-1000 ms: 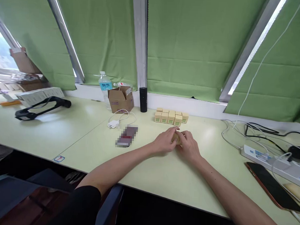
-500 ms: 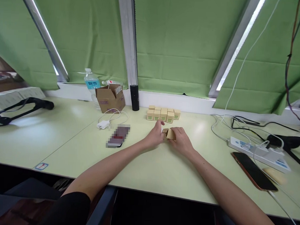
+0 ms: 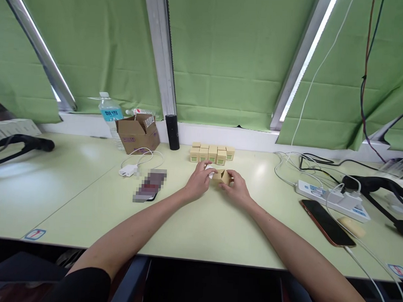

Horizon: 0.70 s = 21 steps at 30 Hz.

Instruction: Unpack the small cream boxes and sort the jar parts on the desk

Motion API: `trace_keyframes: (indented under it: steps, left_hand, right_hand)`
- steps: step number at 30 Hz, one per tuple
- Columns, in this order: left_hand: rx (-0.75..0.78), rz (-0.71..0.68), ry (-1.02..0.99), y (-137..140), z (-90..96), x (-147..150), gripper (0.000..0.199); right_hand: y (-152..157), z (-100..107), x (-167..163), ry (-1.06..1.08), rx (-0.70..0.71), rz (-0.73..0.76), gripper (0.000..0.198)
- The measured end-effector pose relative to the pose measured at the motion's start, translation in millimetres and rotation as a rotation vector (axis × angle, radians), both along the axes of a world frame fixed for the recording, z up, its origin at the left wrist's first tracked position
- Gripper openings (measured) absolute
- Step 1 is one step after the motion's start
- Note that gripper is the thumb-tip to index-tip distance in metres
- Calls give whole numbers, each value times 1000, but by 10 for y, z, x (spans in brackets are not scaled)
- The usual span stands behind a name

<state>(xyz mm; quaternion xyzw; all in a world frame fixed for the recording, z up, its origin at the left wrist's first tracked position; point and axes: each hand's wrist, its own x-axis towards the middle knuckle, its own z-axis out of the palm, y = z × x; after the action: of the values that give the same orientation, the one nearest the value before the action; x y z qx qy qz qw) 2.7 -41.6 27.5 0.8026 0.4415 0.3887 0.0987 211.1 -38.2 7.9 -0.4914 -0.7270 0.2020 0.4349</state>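
A small tan cardboard box [image 3: 221, 175] is between my two hands above the table, its open end showing a dark gap and a flap. My right hand [image 3: 237, 187] is closed round the box's right end. My left hand [image 3: 198, 181] is closed, its thumb and fingers on a small white piece [image 3: 210, 170] at the box's left side. What this white piece is cannot be made out, as the fingers partly cover it. Just behind my hands stand several similar small tan boxes [image 3: 212, 154] with green labels, grouped in rows.
To the left are a blurred-out phone-like object [image 3: 151, 184], a white charger [image 3: 128, 170], an open brown carton [image 3: 138, 137], a water bottle [image 3: 111, 113] and a black cylinder [image 3: 172, 132]. A phone [image 3: 327, 222], a power strip [image 3: 333, 200] and cables lie at the right.
The view has swung slightly right. The box has turned between my hands, showing more of its side. More of the white piece at my left fingers now shows.
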Motion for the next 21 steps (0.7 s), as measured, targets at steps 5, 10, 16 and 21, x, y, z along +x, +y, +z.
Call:
trace_keyframes:
  steps: [5, 10, 16, 21]
  left_hand:
    - [-34, 14, -131, 6, 5, 17, 34]
    - [9, 17, -198, 1, 22, 6, 24]
    - [-21, 41, -88, -118, 71, 27, 7]
    - [-92, 175, 60, -200, 104, 134, 32]
  right_hand:
    - [-37, 27, -16, -48, 10, -38, 57]
    - [-95, 42, -25, -187, 59, -113, 67]
    - [-159, 107, -21, -431, 183, -87, 44]
    - [-216, 168, -53, -512, 201, -54, 37]
